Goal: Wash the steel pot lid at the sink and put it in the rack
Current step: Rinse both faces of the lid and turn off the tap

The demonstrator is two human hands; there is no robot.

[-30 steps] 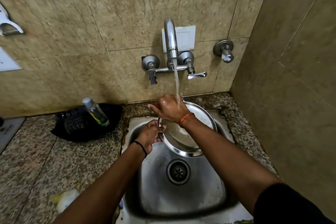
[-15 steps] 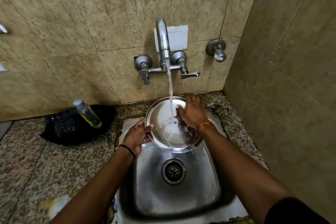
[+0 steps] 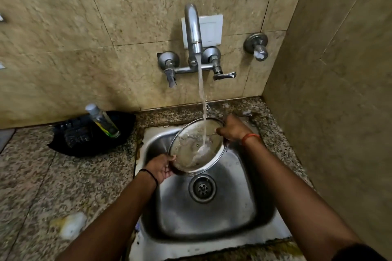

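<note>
Since half a second back, my right hand (image 3: 232,128) has slid off the inside of the steel pot lid (image 3: 197,147) to its far right rim, where I now pinch the edge. My left hand (image 3: 161,167) clasps the near left rim, fingers curled under. I hold the lid tilted over the back of the sink (image 3: 212,218), hollow side up, above and behind the drain (image 3: 202,188). The stream (image 3: 201,91) from the tap (image 3: 193,32) lands inside it and splashes. On the granite counter (image 3: 63,186) to the left, a bottle (image 3: 102,121) leans in a black tray (image 3: 93,133).
</note>
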